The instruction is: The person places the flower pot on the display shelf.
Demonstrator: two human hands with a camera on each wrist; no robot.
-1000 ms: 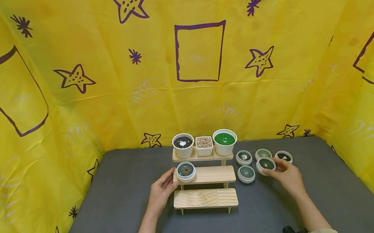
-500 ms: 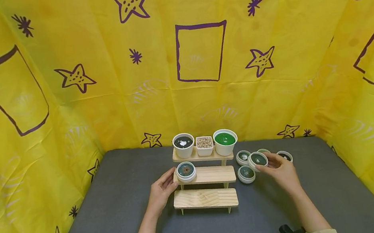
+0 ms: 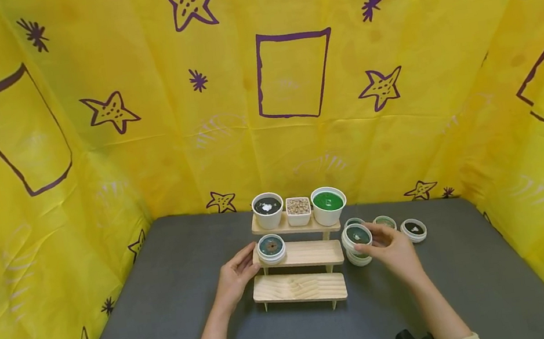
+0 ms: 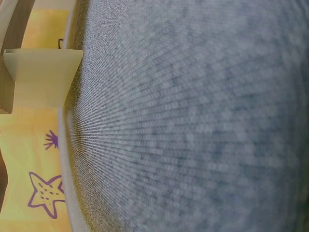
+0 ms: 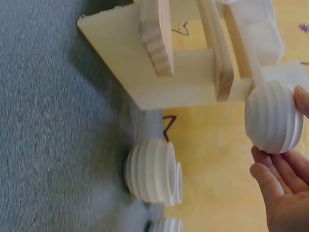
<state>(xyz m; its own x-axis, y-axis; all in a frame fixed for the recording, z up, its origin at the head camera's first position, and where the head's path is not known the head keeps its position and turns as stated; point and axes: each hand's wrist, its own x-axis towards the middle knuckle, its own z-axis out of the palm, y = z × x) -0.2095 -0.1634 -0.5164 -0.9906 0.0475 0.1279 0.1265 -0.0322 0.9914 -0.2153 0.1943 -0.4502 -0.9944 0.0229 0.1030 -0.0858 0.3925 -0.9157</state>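
My right hand (image 3: 394, 251) pinches a small round white ribbed pot (image 3: 358, 235) with a dark green filling, held upright between thumb and fingers. In the right wrist view the same pot (image 5: 270, 118) hangs above the table, beside the wooden stand. Two similar pots are partly hidden below it in the head view. At the stand's left end, my left hand (image 3: 233, 279) grips the side of another pot (image 3: 271, 247), blue-green with a brown centre, on the middle step (image 3: 311, 253). The left wrist view shows almost none of this hand.
On the top step (image 3: 280, 227) stand a dark-filled cup (image 3: 268, 208), a square bowl of grains (image 3: 298, 210) and a green-filled cup (image 3: 328, 203). Right of the held pot are a light green pot (image 3: 384, 222) and a dark one (image 3: 413, 229). Yellow cloth surrounds the table.
My right hand has lifted its pot from among the others on the right and carried it left, towards the stand. My left hand and its pot have stayed in place.
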